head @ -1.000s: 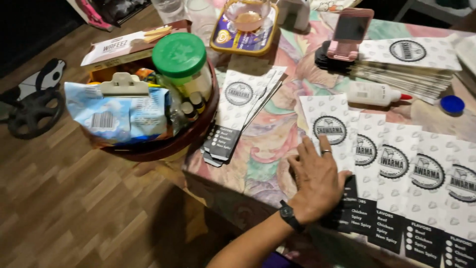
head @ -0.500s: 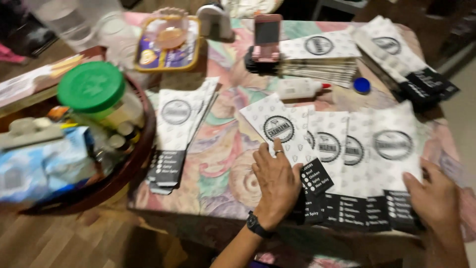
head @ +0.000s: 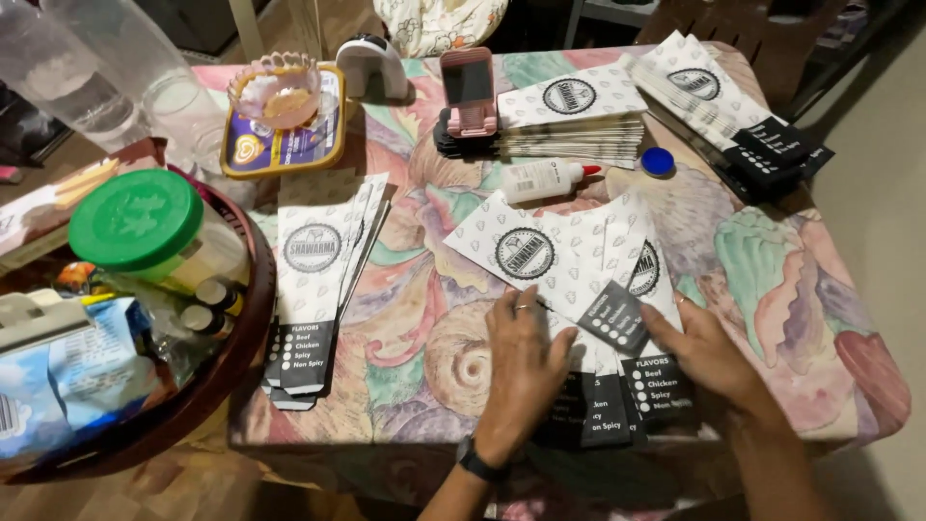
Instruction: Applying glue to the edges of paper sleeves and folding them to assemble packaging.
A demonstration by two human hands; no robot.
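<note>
My left hand (head: 521,367), with a ring and a dark wristband, lies flat on a bunch of white printed paper sleeves with black ends (head: 579,260) near the table's front edge. My right hand (head: 709,352) presses on the same bunch from the right side, fingers together. The sleeves are gathered into an overlapping fan between the two hands. A second pile of the same sleeves (head: 318,280) lies to the left, untouched.
A white glue bottle with a red tip (head: 545,178) and a blue cap (head: 658,161) lie behind the fan. Further stacks of sleeves (head: 579,121) (head: 733,106), a pink phone on a stand (head: 468,92), a yellow tray with a glass bowl (head: 280,121) and a basket with a green-lidded jar (head: 145,232) surround the patterned table (head: 772,280).
The spread-out row of sleeves has been pushed together into a tight overlapping fan. My right hand has come in from the right onto the bunch. The camera view has shifted right.
</note>
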